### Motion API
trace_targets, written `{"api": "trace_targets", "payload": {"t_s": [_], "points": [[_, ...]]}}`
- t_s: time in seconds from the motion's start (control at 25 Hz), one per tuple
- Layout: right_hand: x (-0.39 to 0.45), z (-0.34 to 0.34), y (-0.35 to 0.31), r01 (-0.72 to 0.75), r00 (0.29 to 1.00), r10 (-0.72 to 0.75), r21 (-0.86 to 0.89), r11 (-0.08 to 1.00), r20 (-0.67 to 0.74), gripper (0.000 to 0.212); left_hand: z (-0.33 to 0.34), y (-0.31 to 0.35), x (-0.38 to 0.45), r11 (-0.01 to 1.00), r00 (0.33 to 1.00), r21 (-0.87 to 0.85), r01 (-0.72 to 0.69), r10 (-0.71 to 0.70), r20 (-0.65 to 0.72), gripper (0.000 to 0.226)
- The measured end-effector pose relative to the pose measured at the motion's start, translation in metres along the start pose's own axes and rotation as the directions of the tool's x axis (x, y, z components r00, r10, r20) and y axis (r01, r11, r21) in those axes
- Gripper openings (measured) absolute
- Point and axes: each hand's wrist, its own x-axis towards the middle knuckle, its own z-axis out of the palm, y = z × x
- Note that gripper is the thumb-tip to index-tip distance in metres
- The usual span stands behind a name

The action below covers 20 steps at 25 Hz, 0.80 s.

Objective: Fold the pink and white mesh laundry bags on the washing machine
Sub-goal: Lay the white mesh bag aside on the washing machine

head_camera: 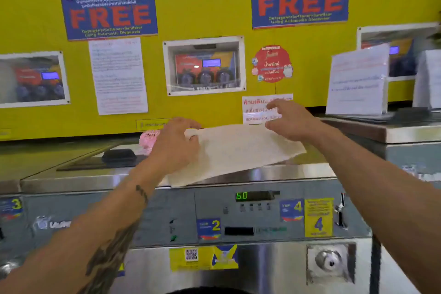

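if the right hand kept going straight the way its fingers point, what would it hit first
The right hand hovers open above the far edge of the white mesh bag, fingers pointing left and toward the wall. It would probably meet the white notice on the yellow wall first, though depth is unclear.

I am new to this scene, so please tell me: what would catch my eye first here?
First, the white mesh bag lying flat on the washing machine at the centre, with the left hand on its left end and the right hand above its far edge. A pink mesh bag peeks out behind the left hand.
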Motion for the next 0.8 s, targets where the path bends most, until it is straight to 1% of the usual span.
{"api": "trace_targets", "payload": {"t_s": [0.04, 0.08, 0.12, 0.16, 0.2, 0.24, 0.28, 0.32, 0.36, 0.4, 0.44, 0.52, 0.56, 0.6, 0.64, 0.68, 0.72, 0.76, 0.8], "points": [[0.022, 0.005, 0.009, -0.031, 0.999, 0.031, -0.003, 1.0, 0.029, 0.051, 0.011, -0.009, 0.022, 0.997, 1.0, 0.07, -0.028, 0.028, 0.006, 0.031], [0.049, 0.008, 0.018, -0.064, 0.995, 0.065, -0.009, 0.998, 0.074, 0.051, 0.021, -0.012, 0.046, 0.988, 0.998, 0.153, -0.007, -0.001, 0.057, 0.033], [0.073, 0.012, 0.025, -0.094, 0.979, 0.101, -0.048, 0.994, 0.175, 0.051, 0.029, -0.021, 0.069, 0.977, 0.995, 0.213, 0.006, -0.027, 0.099, 0.038], [0.089, 0.017, 0.028, -0.086, 0.939, 0.117, -0.111, 0.99, 0.323, 0.051, 0.033, -0.025, 0.084, 0.963, 0.982, 0.268, 0.022, -0.071, 0.174, 0.048], [0.106, 0.025, 0.032, -0.04, 0.894, 0.108, -0.162, 0.986, 0.436, 0.051, 0.04, -0.032, 0.101, 0.955, 0.964, 0.294, 0.025, -0.101, 0.245, 0.058], [0.112, 0.029, 0.033, -0.003, 0.858, 0.101, -0.191, 0.982, 0.503, 0.051, 0.046, -0.031, 0.109, 0.951, 0.937, 0.307, 0.027, -0.13, 0.323, 0.064], [0.12, 0.032, 0.038, 0.016, 0.832, 0.096, -0.197, 0.98, 0.546, 0.048, 0.053, -0.033, 0.116, 0.954, 0.901, 0.301, 0.018, -0.146, 0.409, 0.065], [0.121, 0.035, 0.043, 0.009, 0.832, 0.088, -0.173, 0.985, 0.547, 0.044, 0.055, -0.026, 0.117, 0.949, 0.866, 0.313, 0.037, -0.187, 0.465, 0.057], [0.12, 0.04, 0.051, 0.015, 0.855, 0.056, -0.133, 0.991, 0.515, 0.037, 0.058, -0.025, 0.118, 0.955, 0.853, 0.287, 0.076, -0.212, 0.477, 0.043], [0.118, 0.044, 0.057, 0.019, 0.881, 0.032, -0.102, 0.995, 0.473, 0.029, 0.059, -0.021, 0.119, 0.956, 0.854, 0.27, 0.115, -0.234, 0.464, 0.027], [0.117, 0.048, 0.062, 0.044, 0.909, 0.002, -0.102, 0.994, 0.417, 0.023, 0.063, -0.023, 0.121, 0.966, 0.873, 0.233, 0.115, -0.21, 0.44, 0.016], [0.118, 0.049, 0.067, 0.071, 0.936, -0.013, -0.152, 0.986, 0.352, 0.023, 0.068, -0.024, 0.129, 0.975, 0.914, 0.207, 0.084, -0.158, 0.373, 0.025], [0.12, 0.046, 0.068, 0.069, 0.945, -0.011, -0.165, 0.984, 0.327, 0.025, 0.067, -0.023, 0.132, 0.977, 0.918, 0.196, 0.083, -0.152, 0.366, 0.024], [0.122, 0.042, 0.069, 0.058, 0.956, -0.004, -0.174, 0.983, 0.293, 0.026, 0.067, -0.022, 0.136, 0.982, 0.907, 0.171, 0.079, -0.142, 0.396, 0.018], [0.123, 0.037, 0.069, 0.034, 0.966, 0.013, -0.179, 0.983, 0.258, 0.027, 0.065, -0.018, 0.138, 0.979, 0.866, 0.182, 0.087, -0.165, 0.472, 0.023], [0.123, 0.032, 0.071, 0.01, 0.976, 0.029, -0.181, 0.983, 0.216, 0.026, 0.065, -0.016, 0.141, 0.978, 0.808, 0.182, 0.106, -0.191, 0.557, 0.037], [0.126, 0.028, 0.074, -0.007, 0.984, 0.036, -0.164, 0.986, 0.176, 0.026, 0.066, -0.014, 0.141, 0.974, 0.748, 0.186, 0.127, -0.217, 0.627, 0.046], [0.128, 0.025, 0.076, -0.026, 0.986, 0.048, -0.138, 0.99, 0.161, 0.025, 0.07, -0.012, 0.14, 0.977, 0.719, 0.165, 0.136, -0.212, 0.661, 0.047], [0.128, 0.025, 0.077, -0.038, 0.983, 0.056, -0.106, 0.994, 0.175, 0.025, 0.076, -0.013, 0.14, 0.982, 0.729, 0.147, 0.119, -0.187, 0.658, 0.045]]}}
